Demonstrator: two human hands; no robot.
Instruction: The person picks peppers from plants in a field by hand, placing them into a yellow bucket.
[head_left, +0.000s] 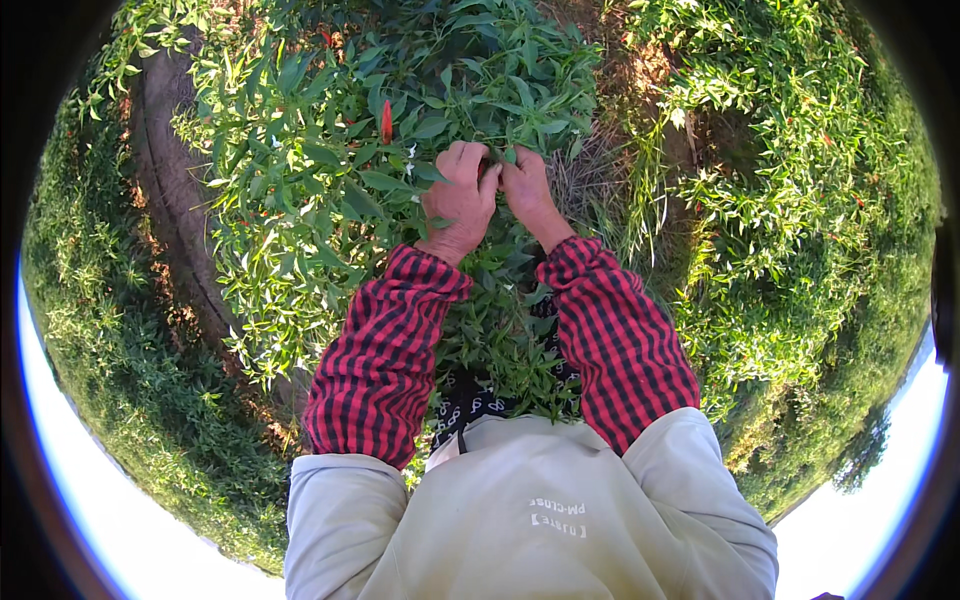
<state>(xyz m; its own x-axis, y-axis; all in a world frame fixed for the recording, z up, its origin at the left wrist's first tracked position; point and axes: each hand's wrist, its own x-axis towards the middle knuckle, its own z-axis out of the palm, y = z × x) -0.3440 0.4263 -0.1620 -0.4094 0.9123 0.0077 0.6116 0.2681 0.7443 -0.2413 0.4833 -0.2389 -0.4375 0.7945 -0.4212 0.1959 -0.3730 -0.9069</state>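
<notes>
My left hand (459, 196) is curled at the chili plant (439, 124), with a bit of a red chili pepper (481, 171) showing between its fingers and thumb. Close beside it, my right hand (531, 189) pinches a small green plant part (511, 154) between thumb and forefinger. The fingertips of both hands nearly meet, and they hide most of what they hold. Left of my left hand, a ripe red chili pepper (387, 122) points upward among the leaves. Small white flowers (410, 160) hang between that pepper and my left hand.
Leafy branches (499, 352) reach in between my forearms, against my legs. Dry grass (592, 184) lies right of my right hand. A bare soil furrow (169, 172) runs along the left. More chili plants (810, 225) with scattered red peppers stand at the right.
</notes>
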